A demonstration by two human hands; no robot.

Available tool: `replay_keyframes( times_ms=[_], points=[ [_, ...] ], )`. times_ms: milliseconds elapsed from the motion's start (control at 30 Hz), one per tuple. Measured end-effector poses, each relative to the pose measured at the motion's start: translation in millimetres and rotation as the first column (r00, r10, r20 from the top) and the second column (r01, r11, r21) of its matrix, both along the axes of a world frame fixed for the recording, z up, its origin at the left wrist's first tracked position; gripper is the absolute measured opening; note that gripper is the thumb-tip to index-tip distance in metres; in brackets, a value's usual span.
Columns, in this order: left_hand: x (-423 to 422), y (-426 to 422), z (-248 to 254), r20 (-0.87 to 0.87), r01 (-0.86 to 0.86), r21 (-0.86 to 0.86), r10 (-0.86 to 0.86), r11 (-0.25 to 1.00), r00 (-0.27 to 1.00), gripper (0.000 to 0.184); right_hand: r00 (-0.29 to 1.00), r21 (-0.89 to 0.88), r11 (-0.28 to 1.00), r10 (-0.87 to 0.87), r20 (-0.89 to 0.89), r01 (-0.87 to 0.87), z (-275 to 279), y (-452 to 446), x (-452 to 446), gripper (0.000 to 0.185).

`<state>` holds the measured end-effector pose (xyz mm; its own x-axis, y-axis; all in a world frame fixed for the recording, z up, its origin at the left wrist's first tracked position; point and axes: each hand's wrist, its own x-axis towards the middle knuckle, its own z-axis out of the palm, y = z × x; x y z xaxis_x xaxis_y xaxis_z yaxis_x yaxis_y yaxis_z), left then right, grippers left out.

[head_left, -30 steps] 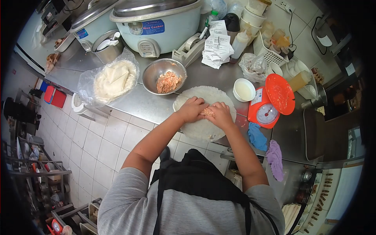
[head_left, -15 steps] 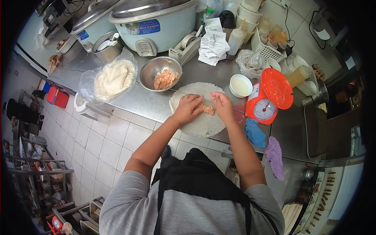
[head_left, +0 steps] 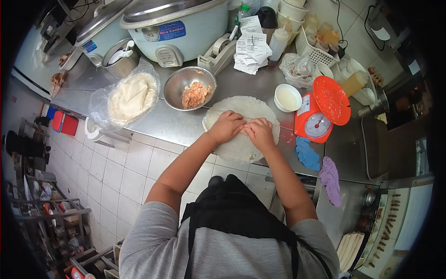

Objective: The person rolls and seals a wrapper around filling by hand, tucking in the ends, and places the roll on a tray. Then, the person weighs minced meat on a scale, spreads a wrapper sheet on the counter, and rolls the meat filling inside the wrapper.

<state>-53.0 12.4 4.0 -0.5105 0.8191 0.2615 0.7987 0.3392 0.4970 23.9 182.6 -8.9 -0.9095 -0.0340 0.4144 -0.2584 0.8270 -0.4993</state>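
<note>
My left hand [head_left: 227,127] and my right hand [head_left: 260,133] meet over a pale, round, speckled board [head_left: 234,153] at the counter's front edge. Both have curled fingers, pressed together around the minced filling, which they almost wholly cover. Whether a thin wrapper is folded over it I cannot tell. Behind the board, a steel bowl [head_left: 173,88] holds more orange-pink minced filling [head_left: 195,95]. To its left, a stack of thin white wrappers [head_left: 132,97] lies in an open plastic bag. A small white bowl [head_left: 287,98] of pale liquid stands right of the board.
An orange kitchen scale [head_left: 317,123] stands at the right, with a blue cloth [head_left: 307,153] and a purple cloth [head_left: 330,181] before it. Large rice cookers [head_left: 179,44], a tape dispenser [head_left: 216,56], paper slips [head_left: 252,49] and squeeze bottles [head_left: 278,44] line the back.
My right hand has come down and left to meet my left hand, its fingers now curled. The strip of filling that showed between them is now covered. The view has shifted slightly.
</note>
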Motion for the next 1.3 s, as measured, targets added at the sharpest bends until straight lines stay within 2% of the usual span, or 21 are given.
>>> replay_keyframes(
  times_ms=[67, 167, 267, 367, 467, 567, 667, 767, 867, 967, 1067, 1167, 1233, 1300],
  points=[
    [-8.4, -5.5, -1.5, 0.016, 0.053, -0.008, -0.053, 0.999, 0.998, 0.036, 0.999, 0.031, 1.0, -0.005, 0.038, 0.004, 3.3, -0.8, 2.1, 0.022],
    [-12.2, -9.1, 2.0, 0.054, 0.054, 0.06, -0.057, 0.997, 0.997, 0.035, 0.986, 0.012, 0.988, -0.154, -0.068, 0.155, 25.5, -10.1, 3.0, 0.024],
    [-14.1, -9.7, -4.2, -0.069, 0.046, 0.099, -0.039, 0.994, 0.997, 0.036, 0.994, 0.191, 0.978, -0.094, 0.061, 0.081, 29.0, -15.0, -1.1, 0.034],
    [-20.9, -13.0, -7.8, -0.069, 0.078, 0.021, -0.076, 0.997, 0.995, 0.041, 0.987, 0.183, 0.983, -0.042, 0.155, 0.013, 10.9, -17.8, -5.8, 0.042],
    [-22.6, -20.3, -5.4, -0.132, 0.089, 0.033, -0.084, 0.995, 0.988, 0.045, 0.993, 0.165, 0.985, -0.068, 0.093, 0.052, 13.5, -17.3, 2.0, 0.041],
    [-17.6, -21.6, 6.8, -0.18, 0.048, 0.07, -0.035, 0.996, 0.983, 0.044, 0.982, 0.171, 0.967, -0.189, -0.015, 0.189, 18.8, -20.1, 4.8, 0.033],
    [-18.0, -16.2, 6.7, -0.145, 0.045, 0.032, -0.04, 0.998, 0.989, 0.049, 0.99, 0.168, 0.98, -0.118, 0.078, 0.104, 1.9, -8.7, 2.8, 0.045],
    [-21.0, -10.7, -10.5, -0.2, 0.005, 0.048, 0.004, 0.999, 0.98, 0.052, 0.977, 0.181, 0.977, -0.14, 0.161, 0.11, -5.8, -1.3, 6.5, 0.051],
    [-20.7, -14.6, 1.5, -0.072, 0.007, 0.041, -0.004, 0.999, 0.997, 0.049, 0.971, 0.159, 0.959, -0.238, 0.011, 0.234, 28.8, -11.8, 13.1, 0.044],
    [-15.4, -10.7, 13.8, -0.139, -0.01, 0.064, 0.019, 0.998, 0.99, 0.045, 0.98, 0.207, 0.962, -0.194, 0.05, 0.18, 25.4, -4.6, 13.4, 0.041],
    [-21.0, -5.4, 10.7, -0.191, 0.005, -0.023, -0.009, 1.0, 0.982, 0.05, 0.975, 0.194, 0.975, -0.142, 0.173, 0.108, 2.5, 12.3, 8.9, 0.053],
    [-21.1, -5.8, 0.7, -0.253, -0.018, -0.016, 0.013, 1.0, 0.967, 0.051, 0.976, 0.222, 0.968, -0.153, 0.157, 0.116, 1.2, 17.5, 9.2, 0.047],
    [-19.0, -9.3, 11.2, -0.204, -0.01, 0.038, 0.018, 0.999, 0.979, 0.05, 0.982, 0.137, 0.972, -0.191, 0.005, 0.189, 27.5, 5.8, 11.3, 0.036],
    [-19.9, -11.0, 14.5, -0.179, 0.007, 0.049, 0.002, 0.999, 0.984, 0.049, 0.986, 0.098, 0.981, -0.161, -0.052, 0.166, 35.8, 2.9, 11.7, 0.032]
  ],
)
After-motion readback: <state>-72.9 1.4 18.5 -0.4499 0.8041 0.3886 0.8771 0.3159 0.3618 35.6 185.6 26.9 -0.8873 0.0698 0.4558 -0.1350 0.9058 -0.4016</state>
